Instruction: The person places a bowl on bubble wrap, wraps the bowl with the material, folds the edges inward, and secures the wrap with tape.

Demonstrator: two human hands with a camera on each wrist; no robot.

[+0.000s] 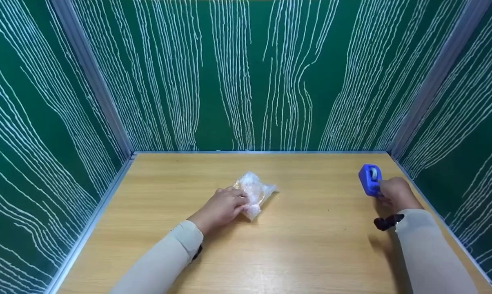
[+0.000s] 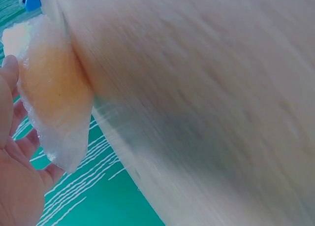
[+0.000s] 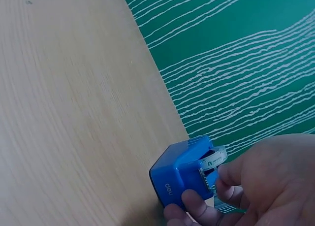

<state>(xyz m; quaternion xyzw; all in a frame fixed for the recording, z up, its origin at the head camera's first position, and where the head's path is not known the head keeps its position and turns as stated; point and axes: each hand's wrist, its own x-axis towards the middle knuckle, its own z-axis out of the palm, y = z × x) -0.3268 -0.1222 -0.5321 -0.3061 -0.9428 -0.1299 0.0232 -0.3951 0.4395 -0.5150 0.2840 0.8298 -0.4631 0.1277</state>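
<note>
A bubble-wrapped bundle (image 1: 252,194) lies on the table near the middle, its clear wrap twisted to a point on the right. Something orange inside the bundle (image 2: 56,83) shows through in the left wrist view; what it is cannot be made out. My left hand (image 1: 228,203) holds its left side, thumb on one face and fingers behind. At the far right, a blue tape dispenser (image 1: 369,179) with a roll of clear tape stands on the table. My right hand (image 1: 396,192) grips its front end, thumb and fingers close to the cutter and tape (image 3: 215,158).
The wooden table (image 1: 303,245) is bordered by a grey metal frame. Green walls (image 1: 225,81) with wavy white lines rise at the back and both sides. The dispenser is close to the table's right edge.
</note>
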